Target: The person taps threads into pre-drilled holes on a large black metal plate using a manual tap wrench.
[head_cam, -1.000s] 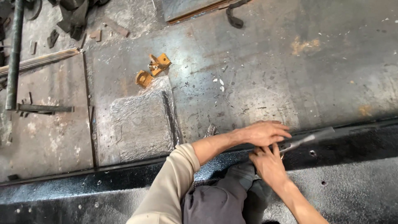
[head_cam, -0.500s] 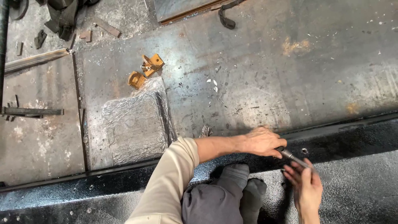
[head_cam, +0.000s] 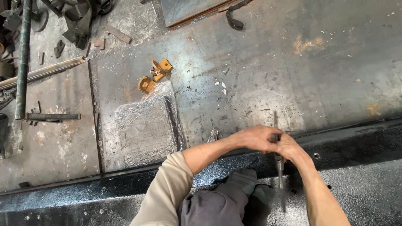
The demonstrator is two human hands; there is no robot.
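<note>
Both hands met over a slim grey metal rod-shaped tool (head_cam: 279, 167), which stood upright at the lip of the long black-coated steel beam (head_cam: 360, 146), where that beam met the worn grey steel floor plate (head_cam: 259, 62). The left hand (head_cam: 255, 138) reached across from a beige sleeve (head_cam: 167, 188), its fingers clenched round the crossbar near the tool's top; the right hand (head_cam: 289, 146) came up from below, forearm bare, fingers wrapped on the same spot, so the two hands touched. The shank ran down past them toward the beam, its lower end blurred.

With two hands crowded on so thin a tool, an uneven twist could probably tip it off upright and bend or snap it, or it could slip and skid along the beam's rough coating. A grey-trousered knee (head_cam: 226, 201) sat just beside the tool. Orange metal brackets (head_cam: 155, 75) and a crumpled clear plastic sheet (head_cam: 144, 129) lay well apart.
</note>
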